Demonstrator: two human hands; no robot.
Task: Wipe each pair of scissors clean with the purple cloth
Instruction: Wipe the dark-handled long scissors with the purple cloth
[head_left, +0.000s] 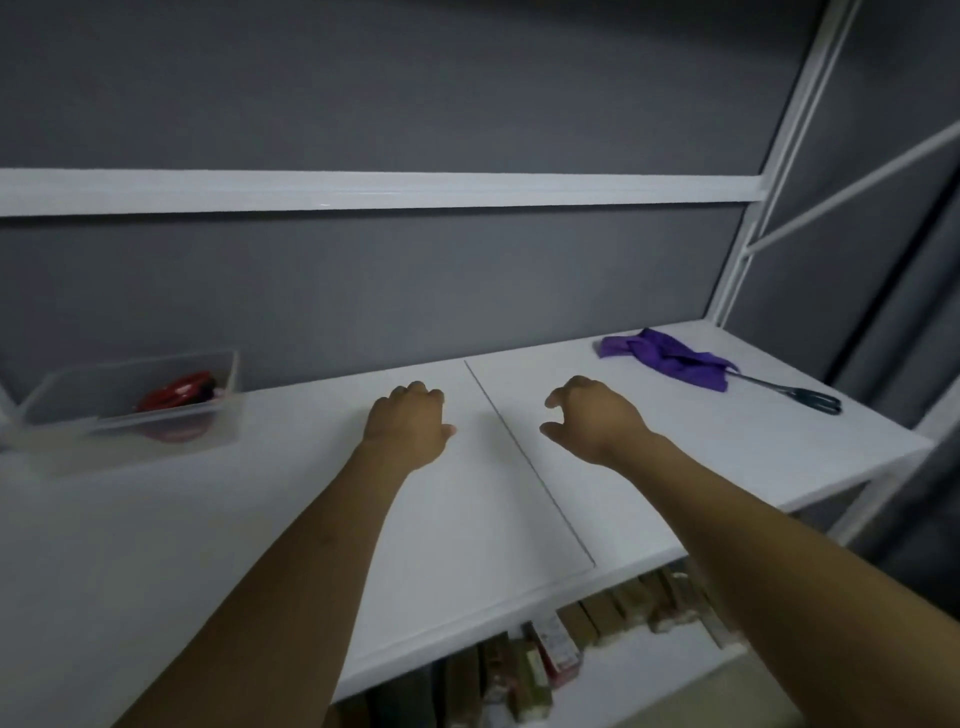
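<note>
Clear bin (231, 415) far left on the worktop (291, 499) holds red scissors (179, 392). Left hand (408, 423) and right hand (592, 415) are mid-worktop, apart, fingers loosely curled, holding nothing. Purple cloth (670, 356) lies far right, covering the blade tips of the black scissors (810, 399). Best move: right hand takes the cloth first, then grip the scissors by the handles, away from the blades.

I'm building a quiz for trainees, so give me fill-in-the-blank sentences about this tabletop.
1. The crumpled purple cloth covers the blade tips of the ___-handled metal scissors.
2. The clear plastic bin holds ___-handled scissors.
3. The left hand and the right hand hold ___.
Missing words: black; red; nothing.
</note>
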